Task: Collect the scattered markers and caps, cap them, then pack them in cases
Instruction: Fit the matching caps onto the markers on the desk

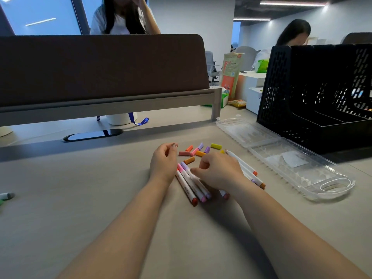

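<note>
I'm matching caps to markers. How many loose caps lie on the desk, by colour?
Orange caps: 3
Purple caps: 2
Pink caps: 2
Yellow caps: 2
Total: 9 in view

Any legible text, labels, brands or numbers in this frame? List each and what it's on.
None can be quoted; nothing is legible.
Tall paper bag behind the desk: print and a code square, too blurred to read.
Markers: dark marking on the white barrels, too small to read.
Slip in the clear case: nothing readable.
</note>
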